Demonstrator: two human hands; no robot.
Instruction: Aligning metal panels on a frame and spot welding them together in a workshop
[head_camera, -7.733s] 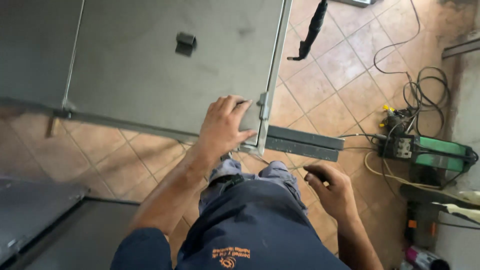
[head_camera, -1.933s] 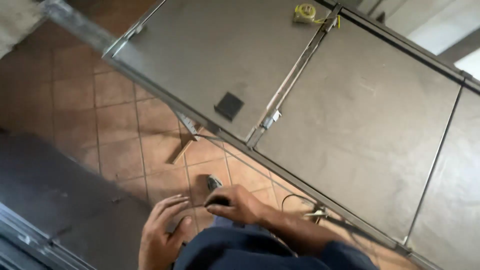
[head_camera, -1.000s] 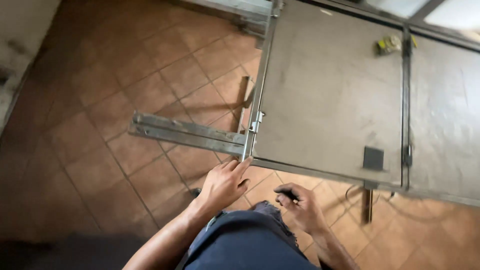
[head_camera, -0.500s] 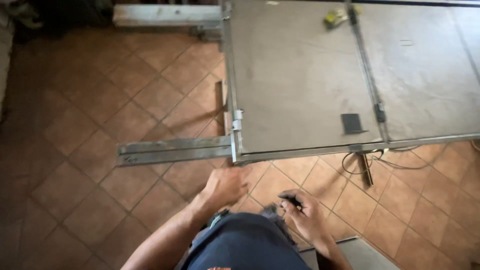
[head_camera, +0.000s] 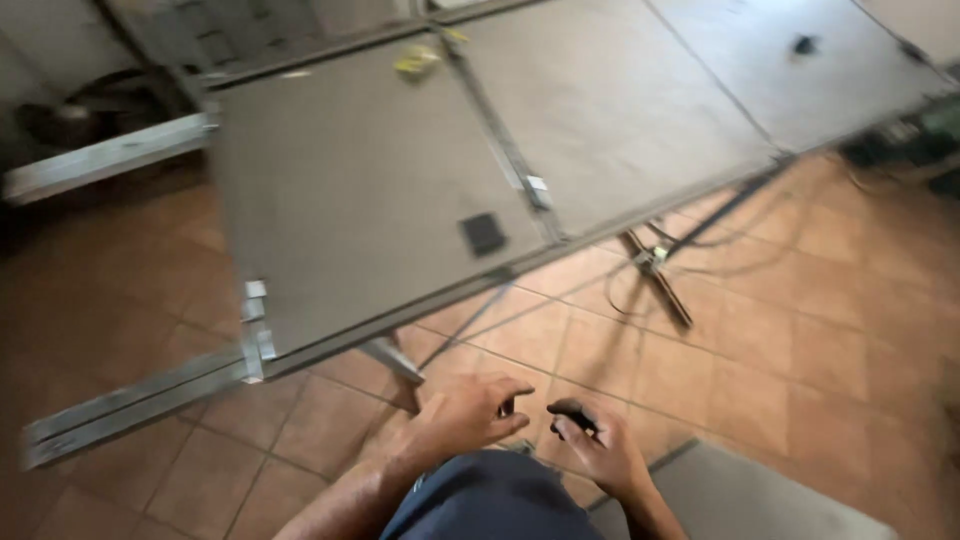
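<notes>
Because the small dark object (head_camera: 572, 413) sits pinched between the thumb and fingertips of the right hand (head_camera: 598, 455), low in the view just above the person's knee (head_camera: 490, 500) and over the tiled floor (head_camera: 800, 330), the sound way to handle it is to keep that pinch firm and short, with the piece close to the body, where a slip would drop it onto the tiles. What the object is cannot be told; it is small and blurred. The left hand (head_camera: 470, 412) hovers just beside it, fingers loosely spread and curled, empty, its fingertips pointing toward the right hand without touching it as far as the view shows; it is well placed to steady the piece. Both forearms come up from the bottom edge and converge in front of the knee. Beyond the hands a large grey metal panel frame (head_camera: 400, 190) lies flat on thin stands, with a small dark square fitting (head_camera: 483, 234) near its front edge and a yellowish item (head_camera: 416, 62) further back. Cables (head_camera: 640, 275) trail on the floor beneath.
</notes>
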